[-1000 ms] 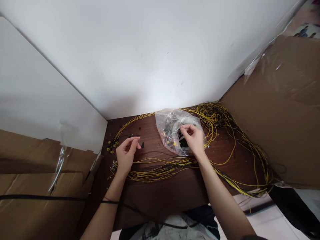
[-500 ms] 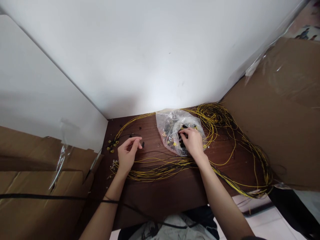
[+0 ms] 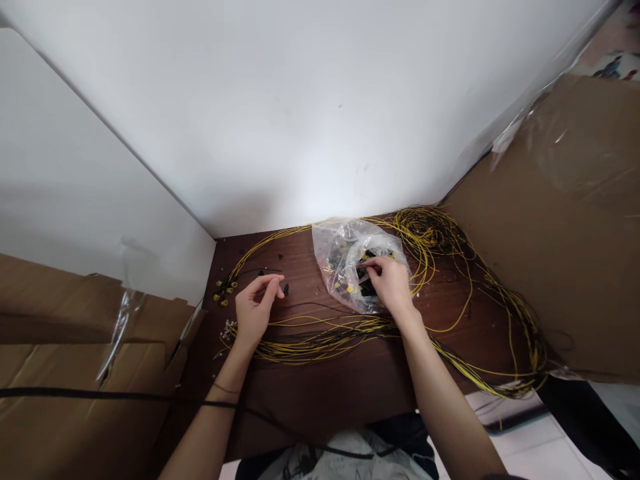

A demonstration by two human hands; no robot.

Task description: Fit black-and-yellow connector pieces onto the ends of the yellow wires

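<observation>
Over the left part of the table, my left hand (image 3: pixel 256 305) is closed in a pinch, and what its fingertips hold is too small to make out. Just beyond those fingertips is a small black piece (image 3: pixel 286 289). My right hand (image 3: pixel 389 280) is at the mouth of a clear plastic bag (image 3: pixel 331 243), thumb and fingers pinched together; anything between them is too small to name. Black and yellow small parts (image 3: pixel 367 287) show inside the bag. Below both hands runs a bundle of yellow and black wires (image 3: pixel 320 340), its left end with small metallic tips (image 3: pixel 229 328).
A tangled wire coil (image 3: pixel 425 227) lies at the back right. Several yellow connectors (image 3: pixel 225 290) sit at the left on wire ends. Cardboard (image 3: pixel 560 233) stands at right, more cardboard (image 3: pixel 75 400) at left. A black cable (image 3: pixel 125 396) crosses in front, over the left forearm.
My right hand has drawn back slightly to the right and down at the bag's mouth, still pinched. My left hand has stayed where it was.
</observation>
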